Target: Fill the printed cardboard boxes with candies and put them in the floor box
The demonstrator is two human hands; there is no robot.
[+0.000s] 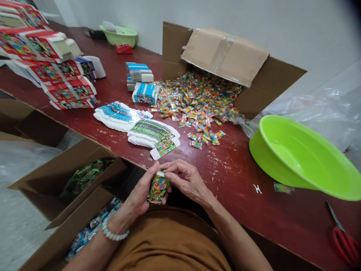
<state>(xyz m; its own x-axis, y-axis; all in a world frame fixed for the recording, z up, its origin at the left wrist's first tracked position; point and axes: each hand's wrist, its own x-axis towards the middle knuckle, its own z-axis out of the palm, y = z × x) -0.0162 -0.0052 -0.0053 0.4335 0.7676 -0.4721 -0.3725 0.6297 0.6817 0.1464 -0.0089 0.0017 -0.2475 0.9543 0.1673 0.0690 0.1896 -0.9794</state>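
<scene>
A small green printed candy box [158,189] is upright between my hands, just in front of the table edge. My left hand [141,192] wraps round its side. My right hand [187,179] has its fingers closed at the box's top end, where a white flap shows. Fanned across the table ahead lie flat green cartons [152,132] and flat blue cartons [120,114]. Beyond them, small clear packets of colourful candy [203,94] spill out of a cardboard box [225,56] on its side.
A green basin [296,158] stands tilted at right, near red-handled scissors [344,242]. Red-and-white cartons [64,75] are stacked at left. Blue bundles [145,93] sit mid-table. Below the edge are open boxes of green packs [88,175] and blue packs [93,227].
</scene>
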